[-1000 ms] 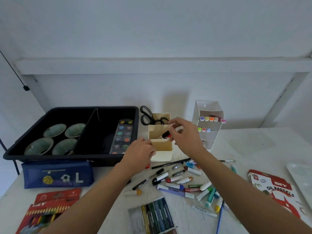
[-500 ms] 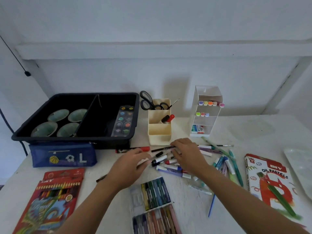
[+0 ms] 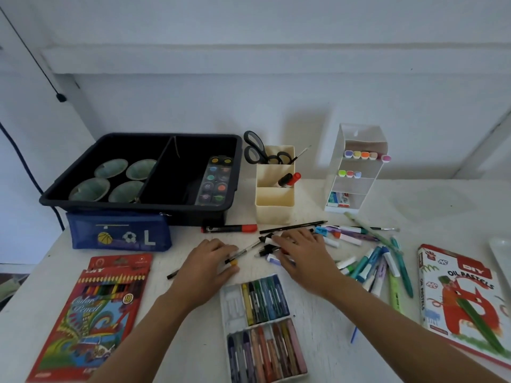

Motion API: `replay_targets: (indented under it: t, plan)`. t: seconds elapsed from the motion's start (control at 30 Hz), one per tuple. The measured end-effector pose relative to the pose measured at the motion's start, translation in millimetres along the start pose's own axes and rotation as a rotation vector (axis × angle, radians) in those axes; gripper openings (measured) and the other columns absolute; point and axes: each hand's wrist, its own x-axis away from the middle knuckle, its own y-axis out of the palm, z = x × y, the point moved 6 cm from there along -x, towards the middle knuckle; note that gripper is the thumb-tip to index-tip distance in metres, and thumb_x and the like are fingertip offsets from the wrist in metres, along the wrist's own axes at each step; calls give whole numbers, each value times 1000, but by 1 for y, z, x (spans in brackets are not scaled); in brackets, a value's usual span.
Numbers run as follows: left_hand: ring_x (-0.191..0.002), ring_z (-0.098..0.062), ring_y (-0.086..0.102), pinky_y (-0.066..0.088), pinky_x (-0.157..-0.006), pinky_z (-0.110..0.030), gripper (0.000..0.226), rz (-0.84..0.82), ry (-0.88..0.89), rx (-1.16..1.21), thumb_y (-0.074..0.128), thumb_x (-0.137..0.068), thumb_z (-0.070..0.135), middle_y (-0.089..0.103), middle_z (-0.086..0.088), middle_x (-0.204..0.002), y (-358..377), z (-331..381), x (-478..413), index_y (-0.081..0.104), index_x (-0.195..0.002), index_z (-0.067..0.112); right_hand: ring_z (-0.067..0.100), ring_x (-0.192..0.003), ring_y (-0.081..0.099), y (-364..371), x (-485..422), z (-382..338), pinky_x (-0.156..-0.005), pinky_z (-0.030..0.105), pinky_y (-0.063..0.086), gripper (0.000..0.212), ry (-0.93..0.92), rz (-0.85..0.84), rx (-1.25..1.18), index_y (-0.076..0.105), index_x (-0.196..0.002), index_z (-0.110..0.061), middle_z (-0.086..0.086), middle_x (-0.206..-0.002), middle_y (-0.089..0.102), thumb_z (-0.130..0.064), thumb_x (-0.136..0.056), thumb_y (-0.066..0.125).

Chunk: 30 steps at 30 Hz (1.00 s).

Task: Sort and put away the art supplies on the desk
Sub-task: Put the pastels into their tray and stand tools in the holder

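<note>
scissors (image 3: 255, 150) in holder (image 3: 274, 200); bowls (image 3: 110, 179) in bin (image 3: 138, 205)

Scattered flat on the desk (image 3: 331, 341): loose pens and markers (image 3: 372, 262). Nearer, open: pastel tray (image 3: 232, 299), sticks in two rows. Upright in the cream holder (image 3: 273, 211): two capped markers (image 3: 287, 180), scissors (image 3: 255, 153).

Single head-worn wide view, close, down over desk (image 3: 414, 205)

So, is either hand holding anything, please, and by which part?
Right hand lies flat on loose capped markers, gripping nothing; left hand covers the middle of a clear plastic pen, grip unclear.
</note>
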Motion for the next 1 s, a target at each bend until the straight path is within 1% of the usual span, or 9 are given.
replay_targets:
  t: [0.13,0.23,0.33,0.47,0.57,0.7,0.87,0.93,1.0]
  plan:
    - [-101,-4,49,39,-83,-19,48,32,-43,79,73,-91,38,53,21,-106,-2,-5,5,54,-135,36,20,-124,49,-2,0,6,-106,41,38,31,46,64,-53,62,-132,-22,-2,-130,60,-25,-102,51]
    - [-97,0,50,37,-80,-12,46,48,-59,88,74,-91,35,49,30,-99,-4,-14,13,54,-132,38,23,-111,58,-6,-1,9,-96,41,45,24,82,146,-125,70,-119,-14,2,-117,67,-13,-99,57]
    - [-94,0,50,38,-79,-11,38,67,-38,85,73,-93,30,55,24,-97,-5,-16,18,60,-128,34,23,-100,62,-13,-3,16,-90,42,50,22,153,255,-216,71,-115,-9,5,-109,70,-8,-97,60]
    - [-92,-4,50,37,-78,-11,31,87,-19,89,67,-97,27,56,19,-96,-6,-11,17,62,-128,31,21,-92,64,-23,0,27,-84,42,54,19,212,336,-260,73,-111,-9,5,-103,71,-9,-96,62]
    - [-91,-8,52,42,-78,-18,27,91,-1,73,63,-100,26,58,15,-97,-7,-4,13,63,-126,28,22,-91,66,-27,4,32,-85,39,55,18,214,344,-308,74,-108,-7,6,-101,72,-6,-93,65]
    - [-96,-9,53,45,-83,-24,24,84,45,60,59,-102,26,61,11,-104,-5,9,4,65,-125,28,21,-94,64,-29,13,32,-86,31,48,17,213,335,-278,74,-108,-10,4,-102,72,-9,-93,66]
    - [-111,-14,53,45,-93,-26,27,45,124,20,58,-102,24,62,5,-119,8,24,-12,66,-128,25,23,-100,61,-28,30,34,-88,43,50,19,218,288,-188,73,-108,-12,2,-105,70,-11,-90,66]
    - [-124,-14,47,40,-101,-26,32,10,162,-21,55,-103,26,60,5,-131,16,30,-18,64,-134,26,21,-103,59,-26,39,38,-90,45,49,19,236,253,-152,72,-108,-14,0,-108,68,-16,-90,66]
    - [-132,-12,39,37,-108,-29,38,-42,195,-81,48,-106,32,55,8,-143,23,34,-24,57,-143,30,17,-105,57,-24,48,39,-92,45,48,18,226,226,-150,72,-107,-16,-3,-109,66,-18,-90,67]
